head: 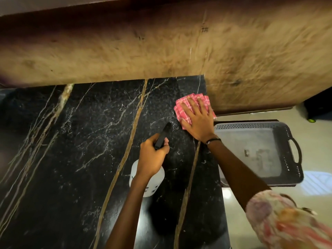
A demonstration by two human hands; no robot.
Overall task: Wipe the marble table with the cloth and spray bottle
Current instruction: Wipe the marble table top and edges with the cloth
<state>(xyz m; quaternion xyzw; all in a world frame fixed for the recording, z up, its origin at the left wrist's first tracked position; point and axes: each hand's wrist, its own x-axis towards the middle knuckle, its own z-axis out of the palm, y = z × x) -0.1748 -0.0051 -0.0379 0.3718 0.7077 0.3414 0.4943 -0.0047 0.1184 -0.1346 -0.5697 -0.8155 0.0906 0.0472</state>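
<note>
On the counter, far right corner: cloth [194,109], pink checked and folded, lies flat on the black marble counter [80,141], close to where the top meets the tan stone wall [161,47].
Right hand [197,121]: palm down on the cloth, fingers spread; a flat press, grip apart, nothing enclosed.
Left hand [152,157]: grip clamped around the neck of the spray bottle [150,178]; black nozzle points up and right toward the cloth; white body sits under the wrist, and whether it rests on the marble or is lifted I cannot tell.
Beside the counter: grey perforated basket [258,151] just past the right edge, lower than the top, on a stand over the pale floor.
Stage (judgement): corner is being wiped; the large area to the left looks unworked, so most of the surface probably remains.
Risk 1: cloth sits near the right edge; an outward stroke could carry it off into the basket or onto the floor.
Risk 2: nozzle aims at the right hand; a squeeze now would wet the fingers and cloth more than the marble.
Risk 3: wet polished marble gives little friction; the cloth may bunch under a hard push.
Risk 4: right forearm crosses near the bottle; a wide sweep could knock it.
Image quality: motion blur on wall and sleeve; fine detail unreliable.
</note>
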